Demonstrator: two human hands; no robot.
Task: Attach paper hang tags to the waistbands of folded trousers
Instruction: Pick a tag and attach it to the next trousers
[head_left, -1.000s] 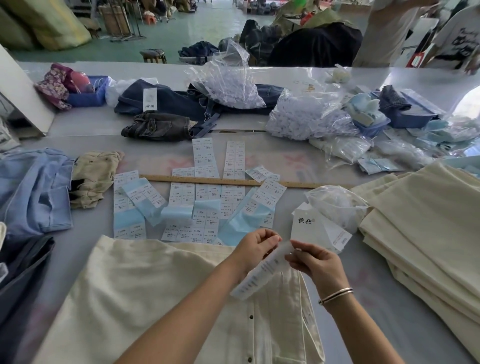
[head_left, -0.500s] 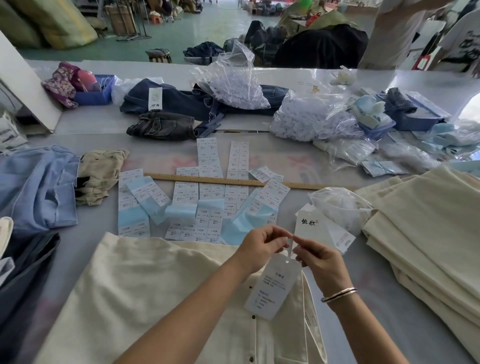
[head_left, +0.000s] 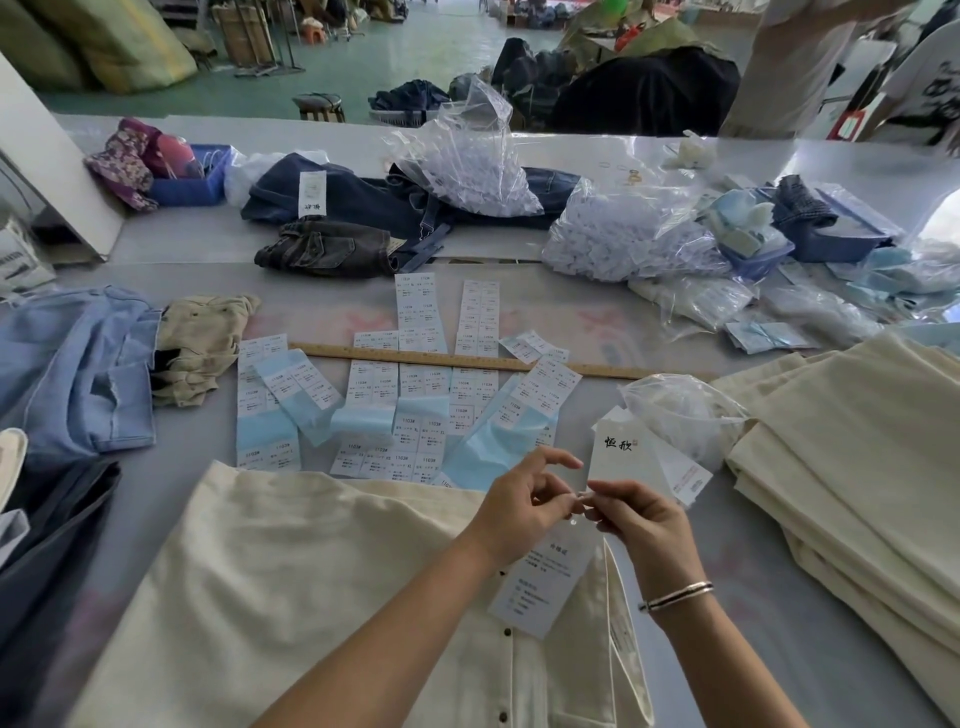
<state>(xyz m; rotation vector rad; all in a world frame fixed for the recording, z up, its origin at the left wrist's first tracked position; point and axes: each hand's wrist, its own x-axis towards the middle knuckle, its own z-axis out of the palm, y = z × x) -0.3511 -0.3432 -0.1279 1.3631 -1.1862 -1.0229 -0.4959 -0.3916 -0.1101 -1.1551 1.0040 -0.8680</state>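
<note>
"1103#" was printed repeatedly on the size sticker sheets (head_left: 410, 415) laid out on the table, with "XL" legible beside it on a few. Two black brush-style Chinese characters, "恒欣", were seen on the white hang tag stack (head_left: 621, 457). Print on the hang tag (head_left: 540, 587) held at the fingertips was too small to be read.

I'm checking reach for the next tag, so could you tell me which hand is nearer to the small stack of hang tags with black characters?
Right. The right hand sits just below the stack of hang tags, almost touching it; the left hand is farther, off to its left.
</note>
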